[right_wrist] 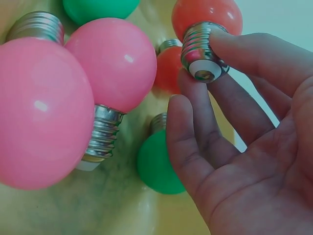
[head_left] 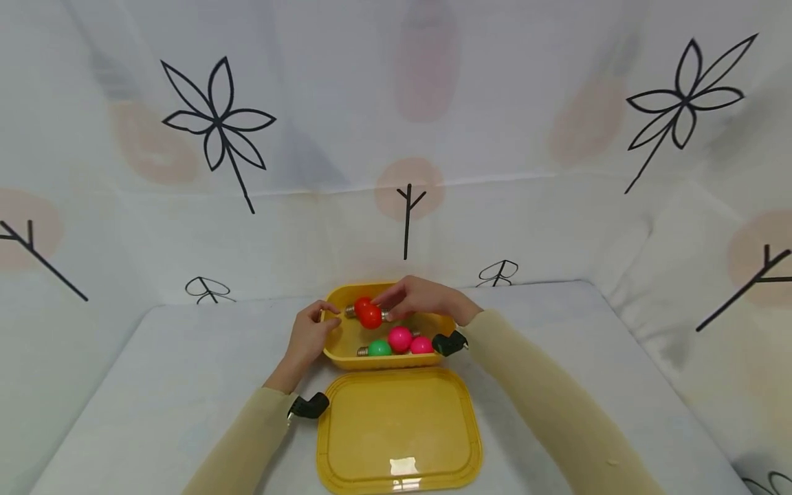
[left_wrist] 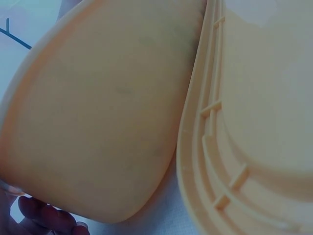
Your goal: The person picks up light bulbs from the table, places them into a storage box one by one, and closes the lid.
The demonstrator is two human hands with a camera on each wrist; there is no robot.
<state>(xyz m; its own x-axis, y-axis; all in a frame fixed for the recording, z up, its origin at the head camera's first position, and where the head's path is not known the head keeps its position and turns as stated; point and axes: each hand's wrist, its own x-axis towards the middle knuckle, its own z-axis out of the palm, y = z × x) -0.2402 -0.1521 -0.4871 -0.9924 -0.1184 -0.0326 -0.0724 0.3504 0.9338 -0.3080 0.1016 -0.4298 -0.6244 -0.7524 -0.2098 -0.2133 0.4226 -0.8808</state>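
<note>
A yellow plastic tub [head_left: 377,364] holds several round coloured light bulbs with metal screw bases. My right hand [head_left: 423,297] is over the tub and pinches a red light bulb [head_left: 371,317] by its base between thumb and fingertips; the right wrist view shows this bulb [right_wrist: 208,14] held base toward the palm. Another red bulb [head_left: 361,303] lies just behind it. Pink bulbs [head_left: 399,338] and a green bulb [head_left: 379,348] rest along the tub's near side. At the tub's left end, my left hand [head_left: 309,337] grips the rim; in the left wrist view its fingers [left_wrist: 51,218] are partly hidden.
A yellow lid [head_left: 399,426] lies flat on the white-covered table [head_left: 204,392], directly in front of the tub. Behind the tub rises a white patterned cloth backdrop [head_left: 322,234]. Black wrist devices [head_left: 309,405] sit at both cuffs.
</note>
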